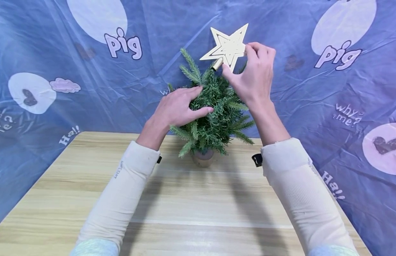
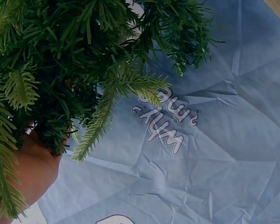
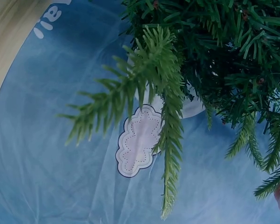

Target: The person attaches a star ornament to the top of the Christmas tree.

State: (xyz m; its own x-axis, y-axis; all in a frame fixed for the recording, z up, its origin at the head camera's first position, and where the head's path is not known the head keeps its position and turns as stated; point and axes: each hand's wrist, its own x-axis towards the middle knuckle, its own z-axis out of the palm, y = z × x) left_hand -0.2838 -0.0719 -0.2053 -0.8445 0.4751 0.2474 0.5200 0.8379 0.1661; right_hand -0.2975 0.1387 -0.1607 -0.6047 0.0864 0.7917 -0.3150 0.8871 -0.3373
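A small green artificial fir tree [image 1: 214, 117] stands in a brown pot [image 1: 203, 158] near the far edge of the wooden table [image 1: 185, 206]. My left hand [image 1: 180, 106] grips the tree's left branches, fingers pushed into the needles. My right hand [image 1: 253, 73] pinches a cream star topper [image 1: 228, 46] by its lower right side, holding it tilted at the treetop; the star's gold socket [image 1: 217, 64] is just beside the tip. The left wrist view shows branches [image 2: 60, 70] and the heel of my palm [image 2: 32, 175]. Branches [image 3: 210, 70] fill the right wrist view.
A blue printed sheet [image 1: 73, 71] with white blobs and the words "pig" hangs behind and around the table. In the head view both cream sleeves [image 1: 121, 199] reach over the table's middle. The sheet's print [image 2: 165, 121] and a pale cloud shape [image 3: 137, 142] show behind the branches.
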